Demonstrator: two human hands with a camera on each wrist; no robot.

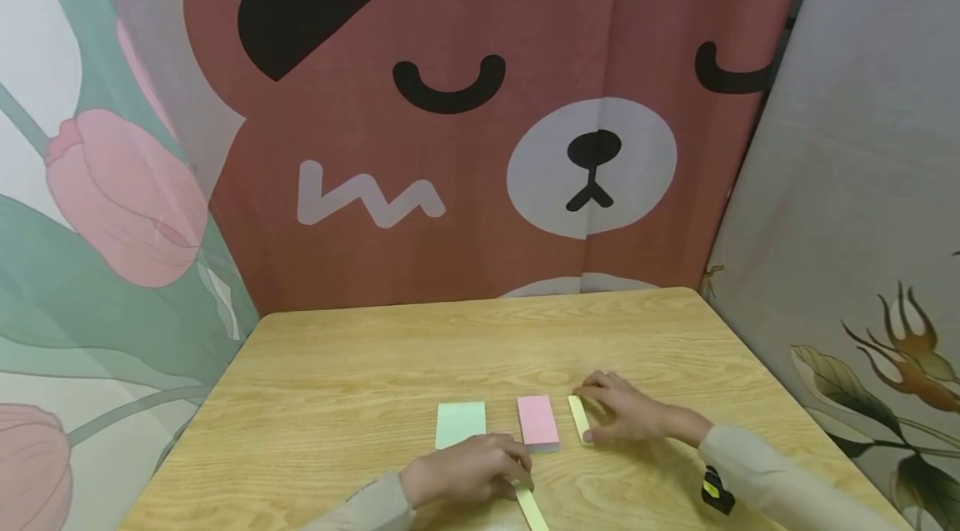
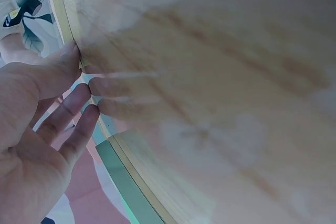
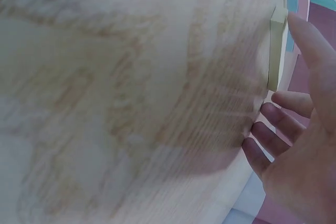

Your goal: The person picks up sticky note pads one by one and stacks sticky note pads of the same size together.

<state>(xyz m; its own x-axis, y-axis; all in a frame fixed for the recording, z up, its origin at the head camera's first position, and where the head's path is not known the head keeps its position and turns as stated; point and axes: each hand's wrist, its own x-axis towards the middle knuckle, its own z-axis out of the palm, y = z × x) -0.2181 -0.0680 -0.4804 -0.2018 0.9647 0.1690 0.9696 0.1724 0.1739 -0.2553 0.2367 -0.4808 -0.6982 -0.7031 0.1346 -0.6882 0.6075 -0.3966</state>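
Note:
My left hand pinches the far end of a narrow yellow sticky-note pad near the table's front; its thumb lies against the pad in the left wrist view, and the other fingertips touch the tabletop. On the right, my right hand holds a second narrow yellow sticky-note pad lengthwise, thumb at the near end and index finger at the far end. Its remaining fingers are spread, tips near the table. Between the hands lies a pink sticky-note pad with a blue layer below. A green sticky-note pad is partly hidden by the left hand.
The wood-grain table ends at a bear-print curtain, with further printed curtains at both sides. A small black and yellow object sits by the right sleeve.

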